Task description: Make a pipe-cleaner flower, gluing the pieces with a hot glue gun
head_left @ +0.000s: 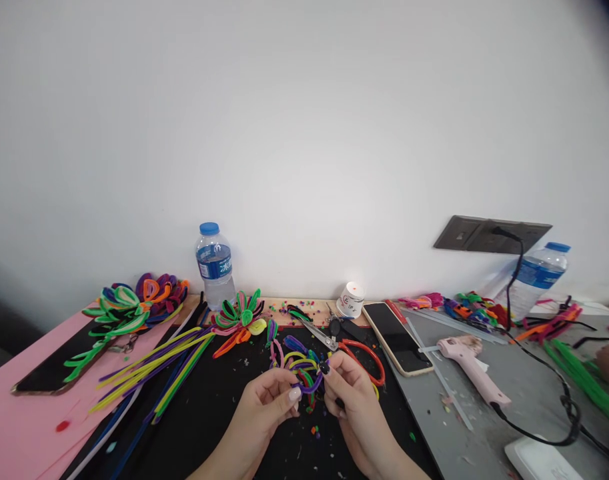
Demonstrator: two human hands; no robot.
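Black mat (199, 407): spread beneath the handwork, probably to catch clippings.
Hands: left hand (269, 403) and right hand (354, 397) both pinching at fingertips, presumably for fine control.
Glue gun (473, 370): lying right of the mat, likely within reach.
Scissors (329, 343): just beyond the fingers, seemingly parked handy.
Purple fuzzy stem (311, 387): curved between both pinches, above the mat.

Left of the hands (268, 405), the black mat (199, 410) leaves room to pass as far as the yellow and purple pipe cleaners (177, 345), while scissors (330, 343), paper cup (351, 301) and phone (403, 341) obstruct low reaches forward and rightward
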